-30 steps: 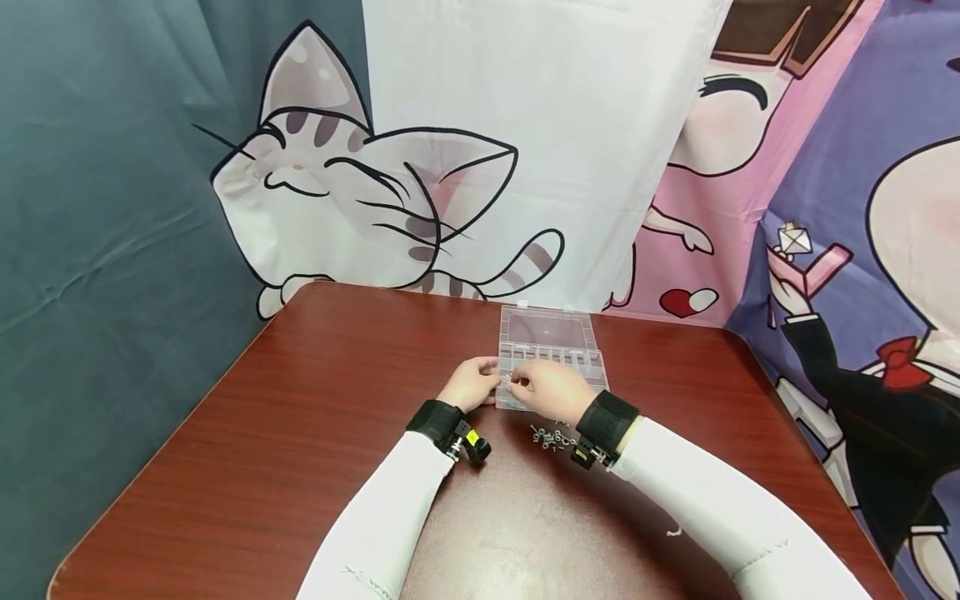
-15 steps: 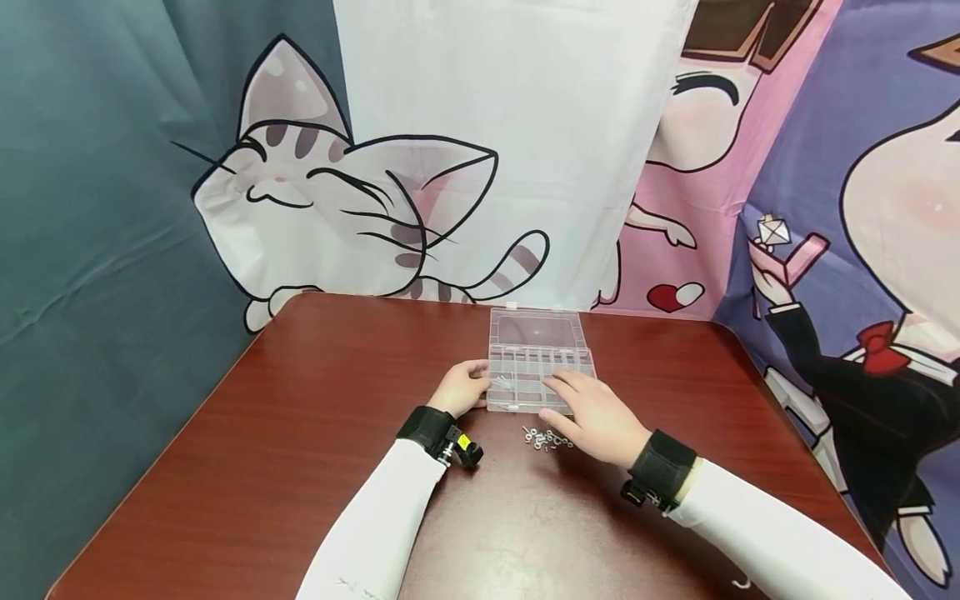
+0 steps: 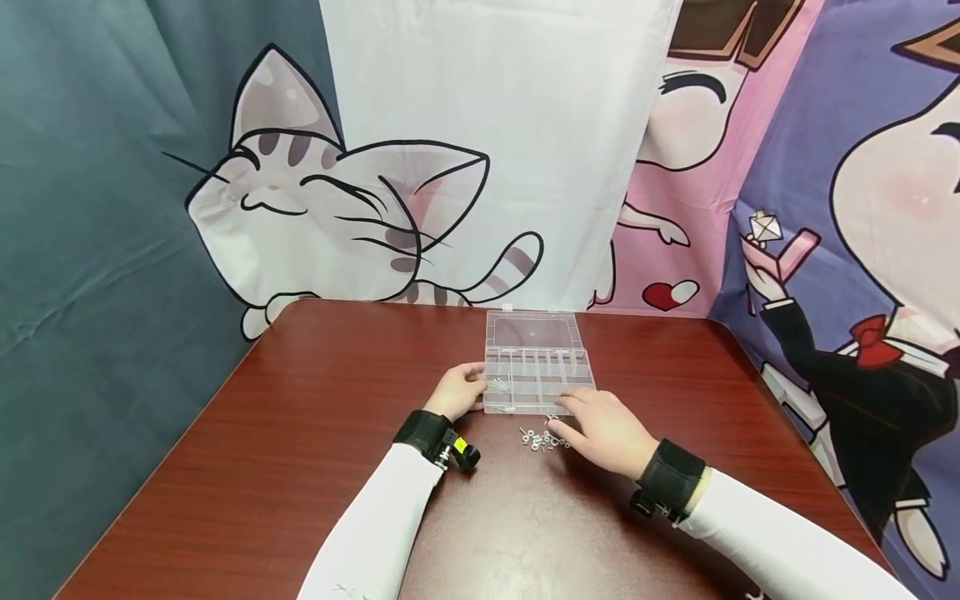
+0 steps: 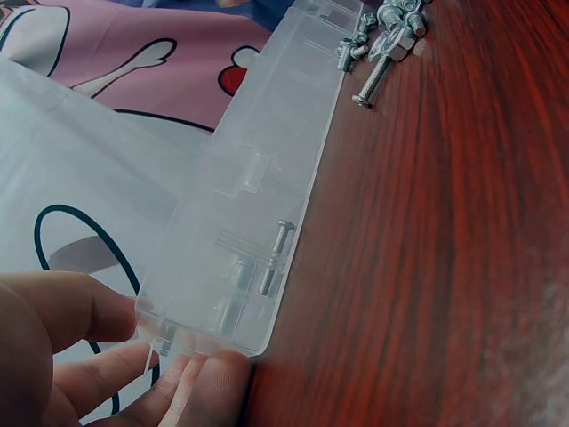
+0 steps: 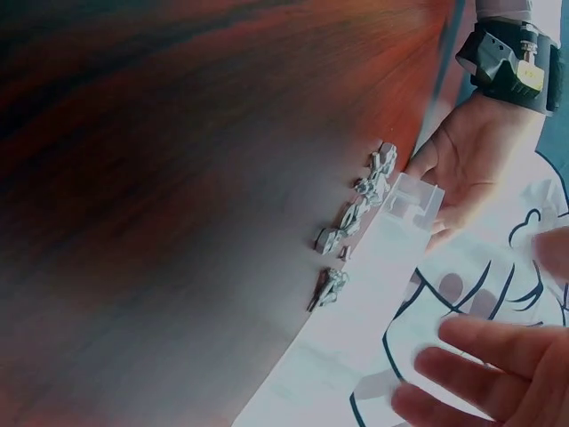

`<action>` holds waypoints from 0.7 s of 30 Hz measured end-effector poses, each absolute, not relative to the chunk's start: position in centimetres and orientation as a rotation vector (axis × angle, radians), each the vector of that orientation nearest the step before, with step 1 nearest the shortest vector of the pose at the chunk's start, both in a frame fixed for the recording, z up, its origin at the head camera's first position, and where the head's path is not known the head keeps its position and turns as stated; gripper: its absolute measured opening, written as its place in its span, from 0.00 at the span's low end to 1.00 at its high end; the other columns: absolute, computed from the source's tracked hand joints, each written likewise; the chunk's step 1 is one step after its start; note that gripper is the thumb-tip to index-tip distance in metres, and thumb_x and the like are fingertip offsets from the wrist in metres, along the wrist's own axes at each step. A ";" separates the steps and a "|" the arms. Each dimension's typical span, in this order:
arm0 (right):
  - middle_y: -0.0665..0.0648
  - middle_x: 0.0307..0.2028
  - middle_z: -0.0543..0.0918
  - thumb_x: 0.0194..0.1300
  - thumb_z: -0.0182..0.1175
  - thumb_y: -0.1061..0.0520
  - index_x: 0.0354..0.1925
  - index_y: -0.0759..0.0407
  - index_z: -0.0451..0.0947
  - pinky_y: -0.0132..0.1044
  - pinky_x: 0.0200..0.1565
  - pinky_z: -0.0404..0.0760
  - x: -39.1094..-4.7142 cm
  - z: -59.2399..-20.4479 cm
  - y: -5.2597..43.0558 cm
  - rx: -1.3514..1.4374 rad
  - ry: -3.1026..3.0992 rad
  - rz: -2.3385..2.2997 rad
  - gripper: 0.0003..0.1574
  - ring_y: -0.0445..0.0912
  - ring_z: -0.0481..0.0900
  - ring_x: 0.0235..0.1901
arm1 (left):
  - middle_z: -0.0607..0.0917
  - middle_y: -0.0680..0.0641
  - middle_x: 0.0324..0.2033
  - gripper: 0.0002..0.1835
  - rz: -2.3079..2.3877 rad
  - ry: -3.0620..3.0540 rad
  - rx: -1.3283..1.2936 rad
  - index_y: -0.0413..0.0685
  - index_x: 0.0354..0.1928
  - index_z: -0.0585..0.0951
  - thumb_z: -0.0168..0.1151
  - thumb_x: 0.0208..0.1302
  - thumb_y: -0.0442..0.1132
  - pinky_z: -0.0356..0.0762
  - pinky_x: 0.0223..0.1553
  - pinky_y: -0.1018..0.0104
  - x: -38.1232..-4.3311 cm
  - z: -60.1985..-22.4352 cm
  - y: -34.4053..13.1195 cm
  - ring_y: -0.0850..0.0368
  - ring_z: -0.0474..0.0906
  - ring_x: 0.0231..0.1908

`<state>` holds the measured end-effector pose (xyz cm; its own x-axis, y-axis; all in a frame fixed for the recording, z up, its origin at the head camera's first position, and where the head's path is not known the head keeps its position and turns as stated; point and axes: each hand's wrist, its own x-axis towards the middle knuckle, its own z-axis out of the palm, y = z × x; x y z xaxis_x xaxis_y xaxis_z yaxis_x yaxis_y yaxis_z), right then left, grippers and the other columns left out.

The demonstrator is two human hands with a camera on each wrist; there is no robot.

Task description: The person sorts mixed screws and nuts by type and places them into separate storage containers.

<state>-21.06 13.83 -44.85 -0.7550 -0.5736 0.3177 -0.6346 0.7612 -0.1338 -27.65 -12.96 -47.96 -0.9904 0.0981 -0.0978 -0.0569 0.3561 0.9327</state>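
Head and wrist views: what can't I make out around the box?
Head: single pieces of the hardware pile, too small to identify.
Head: near right corner of the box, hidden by the right hand.
Left wrist: thicker shape inside, blurred by the cloudy wall.
Left wrist: rest of the hardware pile, cut off by the top edge.

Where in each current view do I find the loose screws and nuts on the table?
Head: the loose screws and nuts lie below and right of picture centre, just in front of the clear box.
Left wrist: the loose screws and nuts are at the top edge, right of centre.
Right wrist: the loose screws and nuts are slightly right of centre.
Shared landmark: the clear box, alongside them in all three.
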 end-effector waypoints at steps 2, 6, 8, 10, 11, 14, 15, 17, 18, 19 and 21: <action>0.48 0.36 0.84 0.66 0.65 0.45 0.42 0.54 0.86 0.44 0.44 0.81 -21.2 -44.8 13.5 0.991 -2.668 0.315 0.15 0.44 0.81 0.39 | 0.80 0.38 0.55 0.25 1.711 2.470 0.035 0.40 0.69 0.71 0.56 0.70 0.33 0.86 0.37 0.63 -27.6 -47.9 -13.1 0.50 0.81 0.46; 0.42 0.25 0.79 0.61 0.69 0.53 0.30 0.50 0.87 0.36 0.30 0.79 -21.6 -44.9 12.8 1.070 -2.665 0.274 0.04 0.39 0.76 0.27 | 0.80 0.39 0.54 0.25 1.726 2.466 0.040 0.40 0.68 0.71 0.56 0.70 0.33 0.86 0.37 0.63 -27.6 -47.8 -13.1 0.51 0.81 0.46; 0.42 0.25 0.80 0.60 0.70 0.55 0.28 0.49 0.88 0.34 0.28 0.78 -21.8 -45.0 12.6 1.091 -2.692 0.249 0.04 0.38 0.76 0.26 | 0.80 0.38 0.53 0.25 1.731 2.461 0.049 0.39 0.68 0.71 0.56 0.70 0.32 0.86 0.37 0.63 -27.5 -47.8 -13.1 0.50 0.81 0.45; 0.42 0.25 0.83 0.59 0.70 0.56 0.28 0.49 0.88 0.35 0.29 0.80 -22.0 -45.2 12.5 1.117 -2.723 0.224 0.03 0.39 0.78 0.26 | 0.80 0.38 0.53 0.25 1.731 2.454 0.047 0.39 0.68 0.71 0.56 0.70 0.33 0.86 0.37 0.63 -27.5 -47.8 -13.1 0.50 0.81 0.45; 0.42 0.25 0.83 0.58 0.70 0.56 0.28 0.48 0.88 0.35 0.30 0.81 -22.0 -45.3 12.4 1.129 -2.741 0.210 0.04 0.39 0.78 0.26 | 0.80 0.38 0.53 0.25 1.731 2.450 0.045 0.39 0.68 0.71 0.57 0.70 0.33 0.86 0.37 0.63 -27.5 -47.8 -13.0 0.50 0.81 0.45; 0.42 0.26 0.85 0.57 0.71 0.57 0.28 0.48 0.88 0.38 0.31 0.82 -22.2 -45.4 12.4 1.155 -2.780 0.200 0.03 0.40 0.81 0.28 | 0.79 0.38 0.54 0.25 1.726 2.446 0.036 0.40 0.69 0.71 0.57 0.70 0.33 0.86 0.37 0.64 -27.4 -47.8 -12.9 0.50 0.81 0.44; 0.42 0.26 0.84 0.57 0.71 0.57 0.28 0.47 0.88 0.38 0.31 0.82 -22.3 -45.4 12.4 1.161 -2.786 0.194 0.03 0.40 0.81 0.28 | 0.79 0.38 0.54 0.25 1.727 2.444 0.030 0.40 0.69 0.71 0.57 0.70 0.33 0.86 0.37 0.64 -27.4 -47.8 -12.9 0.50 0.81 0.44; 0.42 0.24 0.82 0.57 0.71 0.57 0.25 0.47 0.86 0.38 0.28 0.80 -22.4 -45.5 12.3 1.159 -2.795 0.189 0.06 0.40 0.78 0.26 | 0.79 0.38 0.54 0.25 1.731 2.444 0.034 0.40 0.69 0.71 0.56 0.70 0.33 0.86 0.37 0.64 -27.5 -47.8 -13.0 0.50 0.81 0.45; 0.42 0.22 0.80 0.57 0.71 0.57 0.24 0.47 0.85 0.37 0.26 0.79 -22.4 -45.5 12.3 1.158 -2.796 0.186 0.08 0.39 0.76 0.24 | 0.79 0.38 0.54 0.25 1.733 2.445 0.035 0.40 0.69 0.71 0.56 0.70 0.33 0.86 0.37 0.64 -27.5 -47.8 -13.0 0.50 0.81 0.45; 0.42 0.20 0.78 0.57 0.71 0.58 0.22 0.47 0.83 0.36 0.25 0.76 -22.4 -45.6 12.2 1.157 -2.793 0.187 0.10 0.38 0.73 0.23 | 0.79 0.38 0.54 0.25 1.736 2.444 0.036 0.40 0.69 0.71 0.57 0.70 0.33 0.86 0.37 0.63 -27.5 -47.8 -13.0 0.50 0.81 0.45; 0.41 0.18 0.73 0.57 0.69 0.60 0.19 0.47 0.80 0.34 0.22 0.71 -22.4 -45.6 12.1 1.159 -2.775 0.191 0.14 0.38 0.68 0.21 | 0.79 0.38 0.55 0.25 1.740 2.444 0.039 0.39 0.69 0.71 0.56 0.70 0.33 0.86 0.37 0.63 -27.4 -47.9 -13.1 0.49 0.81 0.46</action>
